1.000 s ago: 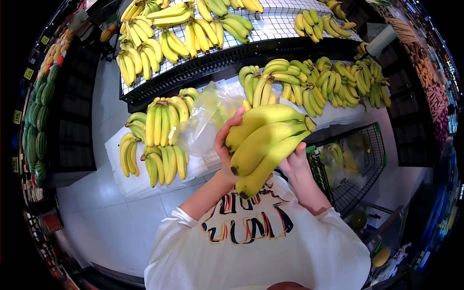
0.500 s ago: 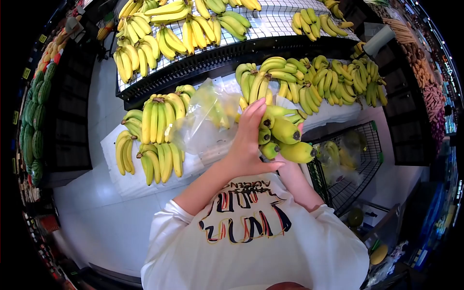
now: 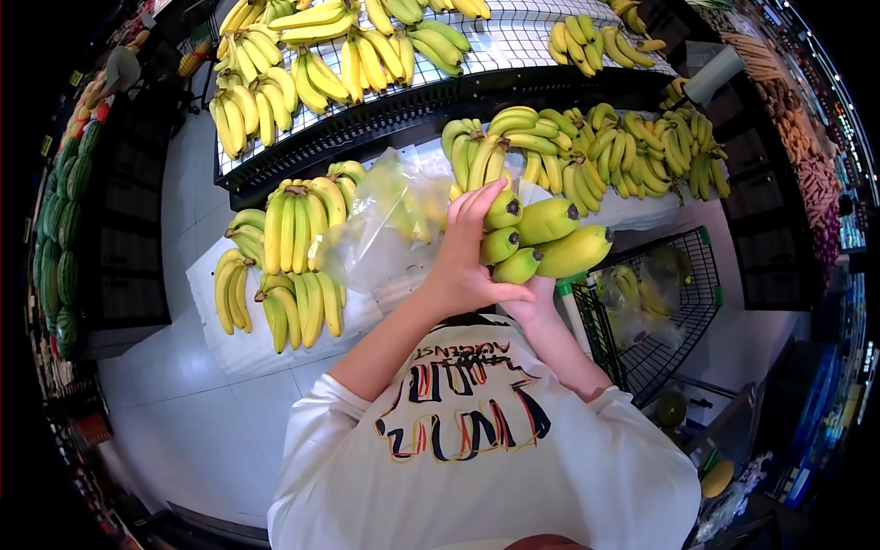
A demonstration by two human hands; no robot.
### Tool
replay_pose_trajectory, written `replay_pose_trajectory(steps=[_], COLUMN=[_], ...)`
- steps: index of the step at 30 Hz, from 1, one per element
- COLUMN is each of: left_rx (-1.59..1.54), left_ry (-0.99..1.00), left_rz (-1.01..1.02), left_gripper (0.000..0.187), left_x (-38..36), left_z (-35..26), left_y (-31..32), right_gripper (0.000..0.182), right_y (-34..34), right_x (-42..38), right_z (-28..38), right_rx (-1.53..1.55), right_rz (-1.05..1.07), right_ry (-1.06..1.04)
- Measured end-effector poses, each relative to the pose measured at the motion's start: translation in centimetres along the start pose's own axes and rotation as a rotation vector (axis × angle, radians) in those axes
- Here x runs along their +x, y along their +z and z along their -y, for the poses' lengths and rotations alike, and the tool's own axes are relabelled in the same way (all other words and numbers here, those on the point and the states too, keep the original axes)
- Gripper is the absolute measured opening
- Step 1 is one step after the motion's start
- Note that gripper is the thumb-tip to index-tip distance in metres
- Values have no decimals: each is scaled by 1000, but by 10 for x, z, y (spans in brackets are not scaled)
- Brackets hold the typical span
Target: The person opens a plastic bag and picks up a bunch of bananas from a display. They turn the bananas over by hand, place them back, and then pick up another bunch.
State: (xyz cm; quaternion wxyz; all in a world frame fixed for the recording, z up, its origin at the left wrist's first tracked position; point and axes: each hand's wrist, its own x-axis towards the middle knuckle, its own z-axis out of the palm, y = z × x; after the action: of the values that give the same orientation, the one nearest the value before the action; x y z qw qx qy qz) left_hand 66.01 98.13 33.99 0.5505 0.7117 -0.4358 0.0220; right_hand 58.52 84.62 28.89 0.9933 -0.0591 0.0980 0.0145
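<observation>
A bunch of greenish-yellow bananas (image 3: pixel 550 240) is held in front of my chest, its dark tips pointing toward me and to the right. My left hand (image 3: pixel 466 261) grips the bunch along its left side, fingers up and thumb stretched below. Under the bunch, my right hand (image 3: pixel 533 307) supports it; most of its fingers are hidden behind the fruit. Just left of my left hand, a clear plastic bag (image 3: pixel 371 225) lies across the display, with some yellow showing through it.
Banana bunches (image 3: pixel 298 229) lie on the white-covered lower display (image 3: pixel 215 316), with more bunches (image 3: pixel 642 151) at right. A gridded upper shelf (image 3: pixel 513 55) holds further bananas. To my right stands a shopping cart (image 3: pixel 701 316) containing bagged produce. Watermelons (image 3: pixel 69 220) line the far left.
The banana bunch has turned in my hands, its tips swinging up and to the right. My right hand's fingertips, seen earlier at the bunch's right side, are now hidden.
</observation>
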Motion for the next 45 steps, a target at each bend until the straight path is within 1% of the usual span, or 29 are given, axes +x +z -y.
replay_pose_trajectory(steps=[3, 6, 9, 12, 13, 16, 17, 20, 21, 22, 23, 24, 25, 26, 27, 28, 29, 31, 34, 35, 38, 41, 44, 45], left_rx=[43, 34, -36, -626, -776, -879, -949, -1164, -1242, -1320, -1333, -1425, -1516, -1606, -1592, -1625, -1658, -1673, -1750, -1822, -1719, -1777, -1752, -1740], left_ry=[15, -6, -72, -225, -242, -456, -498, -612, -640, -666, -692, -694, -696, -697, -838, -858, -878, -925, -896, -869, -960, -962, -987, -955], left_rz=[-3, -68, -78, -163, -244, -320, -350, -434, -454, -475, -505, -481, -456, -429, -508, -486, -464, -445, -341, -319, -392, -396, -511, -505], left_gripper=[135, 141, 140, 144, 142, 130, 125, 109, 103, 97, 88, 84, 79, 75, 78, 79, 80, 82, 81, 80, 79, 77, 75, 75], left_x=[1, -4, -7, -10, -7, -15, -17, -13, -12, -11, -9, -8, -8, -7, -4, -5, -5, -6, -19, -24, -27, -24, -26, -25], left_z=[2, 12, 13, 20, 13, 26, 28, 26, 26, 26, 27, 28, 30, 31, 24, 22, 21, 20, 31, 34, 38, 24, 30, 28], left_y=[0, 7, 7, 21, 22, 15, 14, 6, 1, -2, -3, -6, -10, -13, -12, -10, -9, -3, 7, 10, 18, 14, 16, 14], right_gripper=[75, 77, 79, 72, 72, 69, 68, 77, 93, 95, 98, 101, 100, 99, 97, 96, 95, 98, 102, 102, 103, 106, 121, 123], right_y=[6, 9, 16, 16, 13, 18, 23, 43, 51, 48, 44, 41, 42, 38, 35, 33, 31, 29, 29, 30, 38, 36, 34, 38], right_x=[-2, -3, -3, -6, -6, -7, -9, -19, -23, -22, -22, -22, -19, -18, -16, -15, -13, -13, -15, -16, -17, -15, -15, -15], right_z=[-1, -2, -2, 2, 4, 5, 5, -2, -4, -3, -2, 0, 2, 3, 3, 3, -2, -6, -9, -9, -9, -8, -12, -14], right_rx=[126, 154, 126, -12, -78, -311, -387, -621, -652, -801, -949, -1097, -1145, -1299, -1451, -1604, -1603, -1637, -1720, -1755, -1801, -1830, -1552, -1457], right_rz=[-19, -35, 87, 29, -101, -242, -226, -134, -135, -89, -41, 9, 68, 39, 7, -30, -48, -24, 7, 17, 41, 50, 26, 27], right_ry=[18, -28, -45, -85, -111, -182, -238, -405, -405, -476, -545, -615, -686, -780, -876, -971, -1059, -1150, -1242, -1266, -1258, -1151, -801, -766])
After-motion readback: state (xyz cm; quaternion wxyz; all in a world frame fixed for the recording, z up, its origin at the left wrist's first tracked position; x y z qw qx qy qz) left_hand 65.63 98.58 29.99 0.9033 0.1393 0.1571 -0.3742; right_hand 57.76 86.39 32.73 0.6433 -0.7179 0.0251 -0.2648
